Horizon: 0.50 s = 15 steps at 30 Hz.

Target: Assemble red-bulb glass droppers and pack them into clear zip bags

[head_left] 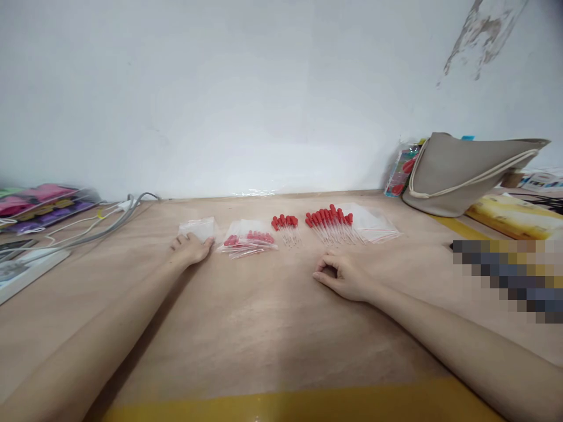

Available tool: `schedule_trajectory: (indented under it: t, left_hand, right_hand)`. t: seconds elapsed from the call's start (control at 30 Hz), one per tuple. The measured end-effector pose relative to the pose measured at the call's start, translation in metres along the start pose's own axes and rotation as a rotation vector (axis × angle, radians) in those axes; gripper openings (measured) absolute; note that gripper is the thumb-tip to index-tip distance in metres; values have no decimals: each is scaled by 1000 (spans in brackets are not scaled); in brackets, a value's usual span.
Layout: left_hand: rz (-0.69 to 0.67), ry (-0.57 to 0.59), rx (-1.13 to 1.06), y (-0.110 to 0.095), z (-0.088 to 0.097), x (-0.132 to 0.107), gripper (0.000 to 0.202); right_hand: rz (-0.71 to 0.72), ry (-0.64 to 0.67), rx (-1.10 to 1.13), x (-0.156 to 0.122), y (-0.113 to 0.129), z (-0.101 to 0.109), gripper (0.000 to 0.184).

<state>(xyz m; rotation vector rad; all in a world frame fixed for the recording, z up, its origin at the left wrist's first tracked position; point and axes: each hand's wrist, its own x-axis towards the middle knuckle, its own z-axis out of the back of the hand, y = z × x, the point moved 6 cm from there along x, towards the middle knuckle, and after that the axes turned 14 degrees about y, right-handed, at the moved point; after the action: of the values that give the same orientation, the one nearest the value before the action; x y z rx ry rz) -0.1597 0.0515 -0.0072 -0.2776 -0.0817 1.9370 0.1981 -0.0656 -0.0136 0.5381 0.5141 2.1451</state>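
Observation:
My left hand [192,248] lies on the near edge of a clear plastic bag [200,225], with fingers and thumb spread apart. My right hand [341,275] rests on the table in a loose curl, thumb against fingertips, with nothing in it. Beside the left hand is a small pile of clear zip bags [250,240] with red-topped droppers inside. A small group of loose glass droppers with red bulbs [285,225] lies further right. Beyond my right hand is a larger fan of red-bulbed droppers [329,223], next to flat, clear bags [376,223].
Grey and white cables [118,217] and a white power strip [35,266] lie at left, near a pack of colourful items [44,205]. A grey bag [461,176] and a yellow packet [512,215] stand at right. A wall [264,94] closes the back.

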Motion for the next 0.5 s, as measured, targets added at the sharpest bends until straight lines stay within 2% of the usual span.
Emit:
schedule_trajectory:
  t: [0.17,0.23,0.33,0.4,0.47,0.5]
  left_hand:
    - [-77,1,35,8,-8,4,55]
    - [-111,-15,28,9,-1,3,52]
    - [-192,-64,16,4,19,-10,54]
    - [-363,-67,27,-12,34,-32,51]
    - [-806,-11,40,-43,40,-74,53]
    - [-955,43,62,-55,38,-97,52]
  right_hand:
    - [-10,15,8,1,-2,0,5]
    - [-8,15,4,1,-2,0,6]
    - [5,0,-5,-1,-1,0,6]
    - [12,-14,-1,-1,-2,-2,7]
    - [-11,-49,18,1,-6,-1,7]
    - [-33,-80,28,3,-10,0,7]
